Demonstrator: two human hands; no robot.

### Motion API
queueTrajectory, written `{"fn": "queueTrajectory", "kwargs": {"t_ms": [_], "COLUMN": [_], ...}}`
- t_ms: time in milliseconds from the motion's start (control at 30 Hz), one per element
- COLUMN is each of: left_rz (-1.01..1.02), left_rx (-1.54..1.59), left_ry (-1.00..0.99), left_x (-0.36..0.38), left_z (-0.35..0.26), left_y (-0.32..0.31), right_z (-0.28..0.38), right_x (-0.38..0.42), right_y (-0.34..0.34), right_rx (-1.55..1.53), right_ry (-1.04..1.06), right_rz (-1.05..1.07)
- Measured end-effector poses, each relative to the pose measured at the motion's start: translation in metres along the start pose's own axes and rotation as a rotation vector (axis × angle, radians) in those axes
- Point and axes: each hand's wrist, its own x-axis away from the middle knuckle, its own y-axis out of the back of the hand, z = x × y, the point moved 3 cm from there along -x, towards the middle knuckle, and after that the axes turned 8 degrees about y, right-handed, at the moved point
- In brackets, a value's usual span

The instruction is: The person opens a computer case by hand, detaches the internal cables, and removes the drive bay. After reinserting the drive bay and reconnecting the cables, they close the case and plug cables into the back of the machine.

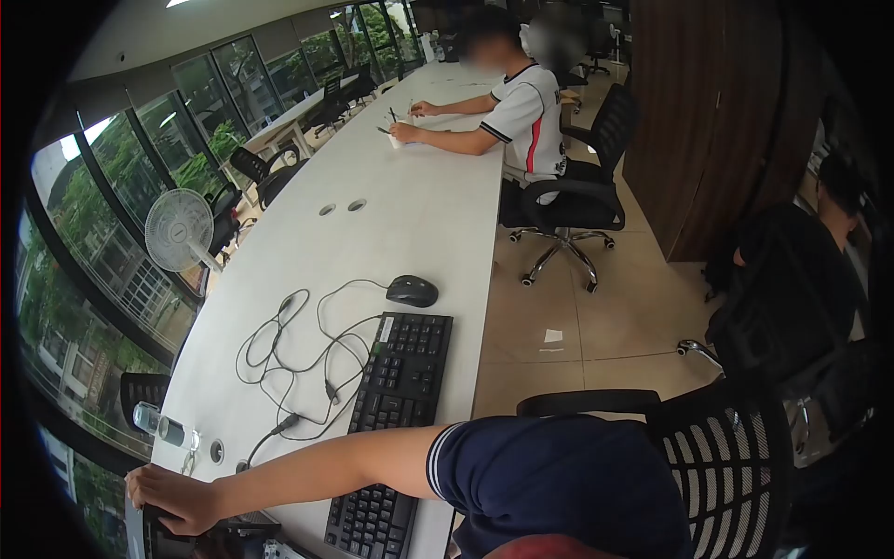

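Observation:
My right arm, in a navy sleeve, stretches leftward across the keyboard [400,373]. At the lower left, my right hand [177,498] has its fingers curled over the top edge of a dark object, too cut off to identify. Near that hand are a clear glass or bottle [146,416] lying on its side and a round desk hole [217,451]. Loose black cables [275,349] lie beside the keyboard, and a black mouse [412,291] sits just beyond it. My left hand is out of view.
Across the white desk [410,214], a seated person [526,121] holds thin items above a small white container. A white fan [179,231] stands left of the desk. Black chairs [610,135] and another person in dark clothing [792,270] are on the right.

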Motion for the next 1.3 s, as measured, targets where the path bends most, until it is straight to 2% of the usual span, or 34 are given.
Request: {"fn": "queueTrajectory", "kwargs": {"t_ms": [167, 200, 300, 433, 467, 567, 700, 767, 867, 967, 1000, 1100, 1200, 1233, 1300], "left_rz": [-0.006, 0.245, 0.259, 0.298, 0.167, 0.292, 0.267, 0.288, 0.300, 0.360, 0.445, 0.489, 0.406, 0.377, 0.305], "left_rx": [0.104, -0.102, -0.041, 0.088, 0.129, 0.577, 0.311, 0.510, 0.385, 0.352, 0.275, 0.525, 0.546, 0.540, 0.428], "left_ry": [0.104, -0.122, 0.017, -0.057, -0.176, 0.259, 0.164, 0.254, 0.356, 0.307, 0.312, 0.149, 0.373, 0.338, 0.422], "left_x": [-0.002, 0.023, 0.021, 0.014, 0.007, 0.002, 0.011, 0.006, -0.001, 0.003, 0.002, -0.012, -0.037, -0.049, -0.045], "left_z": [0.005, 0.069, 0.058, 0.060, 0.039, 0.053, 0.094, 0.079, 0.052, 0.074, 0.081, 0.058, 0.043, 0.032, 0.072], "left_y": [-0.011, -0.069, -0.064, -0.066, -0.048, -0.060, -0.106, -0.085, -0.060, -0.079, -0.084, -0.054, -0.029, -0.015, -0.040], "right_z": [0.003, 0.003, 0.005, 0.010, 0.009, 0.010, 0.011, 0.013, 0.015, 0.019, 0.018, 0.017, 0.017, 0.016, 0.017], "right_x": [-0.001, -0.001, 0.000, -0.003, -0.003, -0.002, -0.003, -0.004, -0.004, -0.006, -0.005, -0.004, -0.004, -0.003, -0.004], "right_y": [0.002, 0.000, -0.001, 0.000, -0.001, -0.003, -0.001, -0.001, 0.000, 0.001, 0.001, 0.000, 0.001, 0.001, 0.002], "right_rx": [-0.019, -0.007, 0.016, 0.015, 0.009, 0.054, 0.049, 0.034, 0.028, 0.031, 0.039, 0.048, 0.064, 0.053, 0.030], "right_ry": [-0.014, -0.014, -0.035, -0.062, -0.062, -0.067, -0.029, -0.026, -0.032, -0.040, -0.049, -0.065, -0.057, -0.065, -0.080], "right_rz": [0.000, -0.003, 0.000, -0.017, -0.024, -0.015, -0.043, -0.073, -0.086, -0.078, -0.071, -0.048, -0.048, -0.037, -0.020]}}
